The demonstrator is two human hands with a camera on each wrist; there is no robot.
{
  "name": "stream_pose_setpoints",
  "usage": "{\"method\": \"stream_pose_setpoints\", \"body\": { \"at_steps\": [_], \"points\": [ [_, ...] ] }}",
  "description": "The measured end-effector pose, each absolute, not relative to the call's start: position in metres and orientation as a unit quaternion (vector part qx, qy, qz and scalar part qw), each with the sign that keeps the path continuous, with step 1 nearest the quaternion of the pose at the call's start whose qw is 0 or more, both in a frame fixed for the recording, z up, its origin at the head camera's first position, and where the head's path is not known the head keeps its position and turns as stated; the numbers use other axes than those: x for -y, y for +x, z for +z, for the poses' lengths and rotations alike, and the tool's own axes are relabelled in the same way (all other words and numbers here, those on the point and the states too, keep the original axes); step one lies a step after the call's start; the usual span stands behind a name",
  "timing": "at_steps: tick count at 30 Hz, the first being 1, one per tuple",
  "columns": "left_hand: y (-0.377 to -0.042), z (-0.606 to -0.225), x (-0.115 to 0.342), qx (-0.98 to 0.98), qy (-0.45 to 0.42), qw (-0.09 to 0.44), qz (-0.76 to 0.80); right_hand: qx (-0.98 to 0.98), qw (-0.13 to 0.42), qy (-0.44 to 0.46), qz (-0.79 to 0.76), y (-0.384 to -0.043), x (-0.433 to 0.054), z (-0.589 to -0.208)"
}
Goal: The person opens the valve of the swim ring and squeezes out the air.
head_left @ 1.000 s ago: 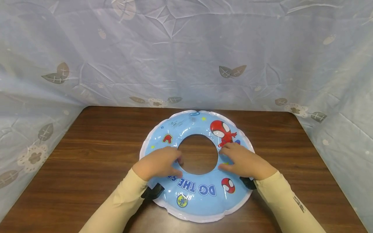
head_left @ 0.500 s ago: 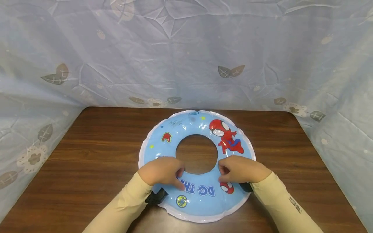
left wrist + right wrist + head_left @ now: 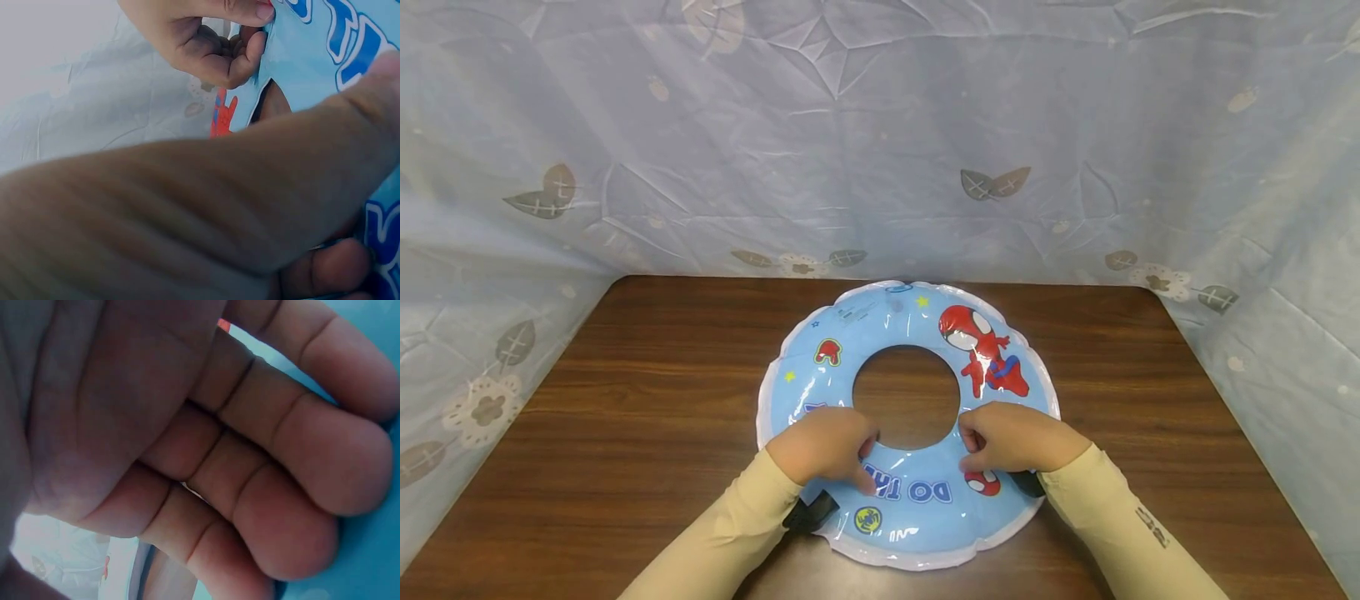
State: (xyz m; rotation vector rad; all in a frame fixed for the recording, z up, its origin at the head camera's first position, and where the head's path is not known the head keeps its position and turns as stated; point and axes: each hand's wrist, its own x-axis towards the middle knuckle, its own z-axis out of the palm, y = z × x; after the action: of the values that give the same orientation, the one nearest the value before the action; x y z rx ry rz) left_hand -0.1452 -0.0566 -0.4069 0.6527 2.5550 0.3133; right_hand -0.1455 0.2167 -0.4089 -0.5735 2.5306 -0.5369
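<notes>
A light blue inflatable swim ring [image 3: 925, 529] with a white rim and cartoon prints lies on the table. My left hand [image 3: 827, 442] grips it at the near left of its hole, the fingers curled inward and the thumb on the lettering. Across the hole, at its near right edge, my right hand [image 3: 1018, 437] holds the ring between thumb and curled fingers. In the left wrist view the right hand [image 3: 219, 47] pinches the blue vinyl. Close up in the right wrist view, bent fingers [image 3: 287, 519] press against the ring's blue surface [image 3: 369, 562].
The ring rests on a dark brown wooden table [image 3: 647, 400]. Pale blue patterned cloth [image 3: 880, 150] hangs behind the table and along both sides. A black wrist strap [image 3: 811, 510] on the left arm overlaps the ring's near left rim.
Both hands have slid from the sides of the hole toward the near edge, and their fingers have curled round the vinyl. The ring has stayed nearly in place.
</notes>
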Motion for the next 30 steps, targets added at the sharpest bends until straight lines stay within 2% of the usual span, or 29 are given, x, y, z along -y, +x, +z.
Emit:
{"method": "stream_pose_setpoints", "body": {
  "at_steps": [7, 11, 17, 30],
  "points": [
    [-0.143, -0.404, 0.055, -0.935, 0.237, 0.241, 0.104, -0.929, 0.244, -0.203, -0.188, -0.144, -0.215, -0.408],
    [-0.138, -0.400, 0.053, -0.923, 0.281, 0.237, 0.112, -0.919, 0.250, -0.234, -0.197, -0.141, -0.213, -0.405],
    [-0.130, -0.399, 0.047, -0.905, 0.338, 0.233, 0.111, -0.891, 0.294, -0.262, -0.228, -0.135, -0.205, -0.406],
    [-0.126, -0.403, 0.042, -0.912, 0.335, 0.217, 0.091, -0.898, 0.292, -0.239, -0.227, -0.136, -0.206, -0.408]
  ]
}}
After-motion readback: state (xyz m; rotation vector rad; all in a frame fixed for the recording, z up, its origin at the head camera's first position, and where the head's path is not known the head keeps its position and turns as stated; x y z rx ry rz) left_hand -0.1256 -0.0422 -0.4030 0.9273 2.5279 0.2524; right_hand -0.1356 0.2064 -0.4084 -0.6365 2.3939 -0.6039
